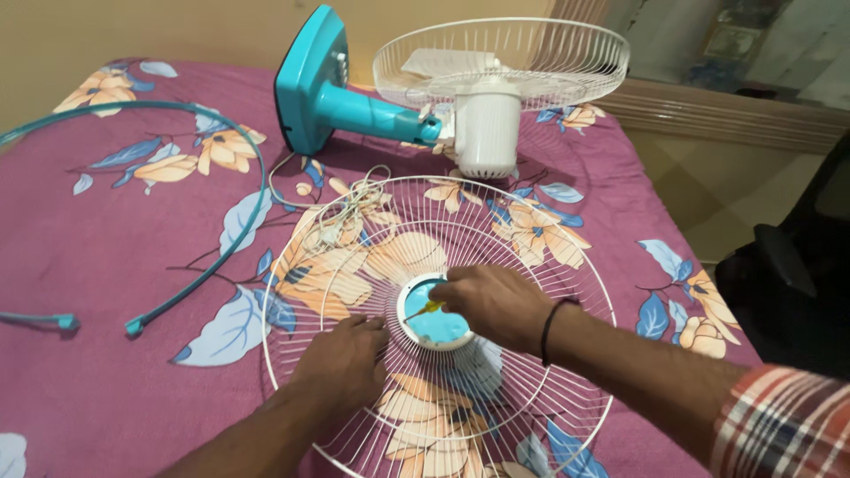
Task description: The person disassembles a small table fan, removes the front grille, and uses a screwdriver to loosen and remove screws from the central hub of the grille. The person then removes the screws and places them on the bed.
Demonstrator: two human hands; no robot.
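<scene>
A: Starting at the left edge, what lies on the bed (pixel 106 292)?

B: A thin teal rim ring (pixel 232 232), open at one end, curving from the upper left down toward the lower left over the purple floral bedspread.

A: And moving toward the middle?

B: The white wire fan guard (pixel 531 265) lies flat, filling the lower centre. The left hand (pixel 343 358) rests palm down on its wires, just left of the hub, fingers spread and flat, gripping nothing.

A: The hub itself?

B: A white ring with a teal centre cap (pixel 436 326), at the middle of the guard. A small yellow-handled screwdriver (pixel 425 309) points onto the cap.

A: Who has the screwdriver?

B: The right hand (pixel 496 305), closed round the handle, just right of the hub, a dark band on its wrist and a plaid sleeve at the lower right corner.

A: Above all that?

B: The teal fan base (pixel 310 80) lies tipped on its side at upper centre, its stem running right to the white motor housing (pixel 487 133) and the rear guard (pixel 531 49). A white cord (pixel 354 190) is coiled between base and front guard.
</scene>
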